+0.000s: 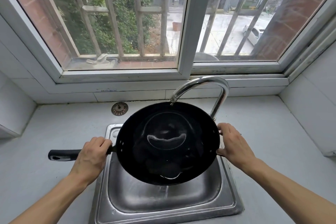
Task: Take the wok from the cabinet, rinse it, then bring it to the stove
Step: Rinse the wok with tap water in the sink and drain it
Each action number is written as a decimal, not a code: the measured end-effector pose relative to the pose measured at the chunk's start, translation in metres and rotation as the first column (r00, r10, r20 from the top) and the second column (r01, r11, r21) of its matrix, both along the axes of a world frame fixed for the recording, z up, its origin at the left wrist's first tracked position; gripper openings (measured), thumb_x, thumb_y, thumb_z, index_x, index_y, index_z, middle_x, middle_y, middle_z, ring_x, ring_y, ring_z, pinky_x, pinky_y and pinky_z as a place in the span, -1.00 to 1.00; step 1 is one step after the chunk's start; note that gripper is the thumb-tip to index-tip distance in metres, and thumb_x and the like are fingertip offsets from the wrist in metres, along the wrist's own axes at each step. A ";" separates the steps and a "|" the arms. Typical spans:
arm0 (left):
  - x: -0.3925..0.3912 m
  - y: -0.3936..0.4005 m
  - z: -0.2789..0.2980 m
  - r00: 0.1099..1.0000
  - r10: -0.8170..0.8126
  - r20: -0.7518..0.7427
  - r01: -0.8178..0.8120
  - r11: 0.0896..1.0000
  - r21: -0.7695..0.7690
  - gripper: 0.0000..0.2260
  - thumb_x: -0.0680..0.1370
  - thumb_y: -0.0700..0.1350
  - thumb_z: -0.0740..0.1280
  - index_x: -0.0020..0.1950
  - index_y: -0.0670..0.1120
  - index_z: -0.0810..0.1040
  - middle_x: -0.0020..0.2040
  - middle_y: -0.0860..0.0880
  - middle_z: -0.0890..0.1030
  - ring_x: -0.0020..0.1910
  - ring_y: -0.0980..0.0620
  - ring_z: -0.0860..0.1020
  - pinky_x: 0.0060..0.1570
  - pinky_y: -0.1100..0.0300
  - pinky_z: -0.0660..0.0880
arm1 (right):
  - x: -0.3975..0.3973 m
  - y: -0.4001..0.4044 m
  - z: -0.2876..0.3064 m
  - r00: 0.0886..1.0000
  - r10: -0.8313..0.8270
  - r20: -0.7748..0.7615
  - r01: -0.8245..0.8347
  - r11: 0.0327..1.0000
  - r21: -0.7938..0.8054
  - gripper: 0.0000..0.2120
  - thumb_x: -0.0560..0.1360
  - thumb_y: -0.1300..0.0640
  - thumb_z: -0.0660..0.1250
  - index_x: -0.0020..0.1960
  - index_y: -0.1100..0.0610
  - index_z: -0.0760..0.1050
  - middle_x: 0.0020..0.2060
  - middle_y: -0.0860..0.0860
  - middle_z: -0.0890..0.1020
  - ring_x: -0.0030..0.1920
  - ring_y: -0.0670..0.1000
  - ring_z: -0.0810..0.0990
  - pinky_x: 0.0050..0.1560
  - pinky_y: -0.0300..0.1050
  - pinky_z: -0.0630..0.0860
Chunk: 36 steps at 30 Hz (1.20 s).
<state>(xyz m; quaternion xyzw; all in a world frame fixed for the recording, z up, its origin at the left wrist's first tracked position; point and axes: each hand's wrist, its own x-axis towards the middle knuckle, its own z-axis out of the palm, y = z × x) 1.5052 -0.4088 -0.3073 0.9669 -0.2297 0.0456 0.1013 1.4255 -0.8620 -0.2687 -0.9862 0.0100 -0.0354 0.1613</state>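
Rinse step, I judge: wok [168,143] tilted over sink [225,203], water draining off near rim. Left hand [91,154] grips long handle, right hand [233,143] grips side ear. Next: level wok, carry to stove.

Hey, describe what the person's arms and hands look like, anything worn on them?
Both forearms are bare up to the picture's edge: no sleeves show. The left hand and right hand wear no gloves, and no rings, watch or bracelets show.

I hold a black, glossy wet metal wok [167,143] by its matt black plastic handle [63,155] over a dull brushed-steel sink [225,196] beneath a shiny curved chrome faucet [216,87].
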 end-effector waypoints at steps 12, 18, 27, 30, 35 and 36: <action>-0.006 0.018 0.028 0.994 -0.091 -0.067 0.084 0.992 -0.098 -0.65 0.35 -0.33 0.47 0.00 -0.02 0.48 -0.07 0.05 0.51 -0.20 -0.03 0.48 -0.21 0.05 0.48 | 0.003 -0.003 0.032 0.969 0.072 -0.235 -0.036 0.987 0.154 -0.15 0.21 0.14 0.64 0.30 -0.08 0.19 0.08 -0.14 0.34 0.19 -0.04 0.42 0.17 -0.14 0.45; -0.004 0.035 0.032 0.983 -0.161 -0.084 0.154 0.984 -0.092 -0.60 0.32 -0.32 0.52 0.03 -0.02 0.48 -0.06 0.06 0.52 -0.17 -0.05 0.51 -0.18 0.05 0.51 | 0.006 -0.003 0.045 0.953 0.126 -0.276 -0.090 0.986 0.139 -0.10 0.20 0.08 0.65 0.37 -0.06 0.19 0.12 -0.15 0.37 0.19 -0.09 0.44 0.21 -0.15 0.46; -0.011 0.042 0.023 0.972 -0.187 -0.143 0.177 0.981 -0.081 -0.64 0.33 -0.30 0.51 0.03 -0.01 0.52 -0.11 0.10 0.52 -0.19 0.00 0.51 -0.20 0.10 0.51 | 0.000 -0.006 0.020 0.911 0.190 -0.365 -0.157 0.980 0.120 -0.13 0.24 -0.02 0.61 0.38 -0.12 0.17 0.15 -0.18 0.35 0.22 -0.08 0.40 0.25 -0.15 0.43; -0.013 0.041 0.014 0.967 -0.195 -0.163 0.183 0.979 -0.084 -0.63 0.33 -0.31 0.51 0.05 -0.03 0.54 -0.11 0.08 0.53 -0.19 -0.01 0.53 -0.19 0.11 0.51 | -0.002 -0.006 0.010 0.903 0.177 -0.392 -0.147 0.983 0.107 -0.09 0.25 -0.02 0.60 0.43 -0.11 0.14 0.26 -0.13 0.35 0.29 -0.05 0.37 0.29 -0.10 0.41; -0.005 0.040 0.004 0.965 -0.212 -0.152 0.205 0.977 -0.061 -0.63 0.34 -0.31 0.50 0.06 -0.06 0.54 -0.09 0.04 0.56 -0.17 -0.03 0.54 -0.19 0.14 0.51 | 0.005 -0.004 0.004 0.881 0.164 -0.445 -0.139 0.986 0.088 -0.05 0.31 0.00 0.55 0.52 -0.05 0.06 0.37 -0.04 0.29 0.36 -0.01 0.30 0.37 -0.12 0.32; -0.005 0.040 0.001 0.965 -0.211 -0.152 0.204 0.977 -0.061 -0.64 0.34 -0.31 0.50 0.07 -0.06 0.53 -0.09 0.04 0.55 -0.18 -0.03 0.54 -0.19 0.14 0.50 | 0.005 -0.003 0.002 0.875 0.172 -0.453 -0.153 0.985 0.079 -0.04 0.32 -0.02 0.53 0.54 -0.04 0.02 0.38 -0.03 0.26 0.38 0.01 0.27 0.38 -0.12 0.29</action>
